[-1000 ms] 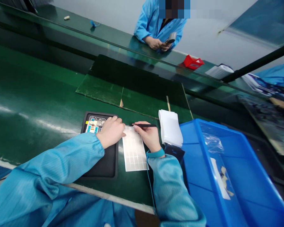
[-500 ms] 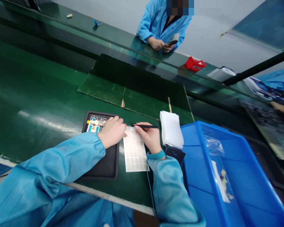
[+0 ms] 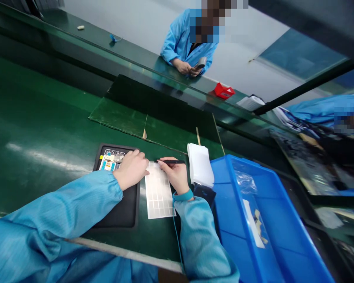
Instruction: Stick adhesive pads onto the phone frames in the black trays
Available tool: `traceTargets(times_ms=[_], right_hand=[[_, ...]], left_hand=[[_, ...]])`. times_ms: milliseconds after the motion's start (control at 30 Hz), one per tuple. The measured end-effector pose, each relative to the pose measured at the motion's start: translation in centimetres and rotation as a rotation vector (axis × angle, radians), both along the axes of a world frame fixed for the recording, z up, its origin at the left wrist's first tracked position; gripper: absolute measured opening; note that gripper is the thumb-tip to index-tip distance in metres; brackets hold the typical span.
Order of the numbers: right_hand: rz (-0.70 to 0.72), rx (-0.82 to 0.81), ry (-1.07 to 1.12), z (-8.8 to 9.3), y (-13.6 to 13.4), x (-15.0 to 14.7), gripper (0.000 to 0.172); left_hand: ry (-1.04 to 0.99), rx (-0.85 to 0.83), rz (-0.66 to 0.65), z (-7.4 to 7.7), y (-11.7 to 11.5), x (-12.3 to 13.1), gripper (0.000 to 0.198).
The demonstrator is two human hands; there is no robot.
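A pale sheet of rectangular stickers (image 3: 159, 202) lies on the green bench in front of me. My left hand (image 3: 131, 169) is curled at its upper left corner, thumb and fingers closed on the edge. Black tweezers (image 3: 175, 161) are gripped in my right hand (image 3: 177, 176), their tip pointing left at the sheet's top edge. Left of the sheet is a black tray (image 3: 126, 214). Inside it sits an opened phone (image 3: 108, 159) with its circuit board showing, partly covered by my left hand. A blue wrist strap (image 3: 185, 195) circles my right wrist.
To the right stand a stack of white sheets (image 3: 200, 165) and a large blue bin (image 3: 224, 212) holding plastic and paper scraps. A green mat (image 3: 165, 124) lies beyond. Across the bench, a person in blue (image 3: 177, 43) holds a grey-and-black object near a red box (image 3: 224, 91).
The whole view has shifted, so the bench things appear further left and slightly lower. Both hands keep nearly the same place at the top of the sheet.
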State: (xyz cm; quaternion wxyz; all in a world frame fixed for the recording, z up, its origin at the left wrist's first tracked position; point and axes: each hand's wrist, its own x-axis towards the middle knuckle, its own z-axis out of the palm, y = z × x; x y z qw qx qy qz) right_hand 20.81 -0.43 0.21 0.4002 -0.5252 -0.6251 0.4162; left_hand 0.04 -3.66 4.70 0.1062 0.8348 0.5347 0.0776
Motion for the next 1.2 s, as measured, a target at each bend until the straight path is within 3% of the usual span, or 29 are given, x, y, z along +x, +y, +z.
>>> traceTargets(times_ms=[533,1200], right_hand=[[-0.054,-0.004,0.042,0.29,-0.06,-0.02,0.029],[-0.008,-0.019,0.019,0.14,-0.05,0.09,0.027]], left_hand=[[0.015,-0.01,0.016,0.09,0.19,0.1,0.027],[0.025,-0.002,0.013,-0.08,0.14,0.08,0.026]])
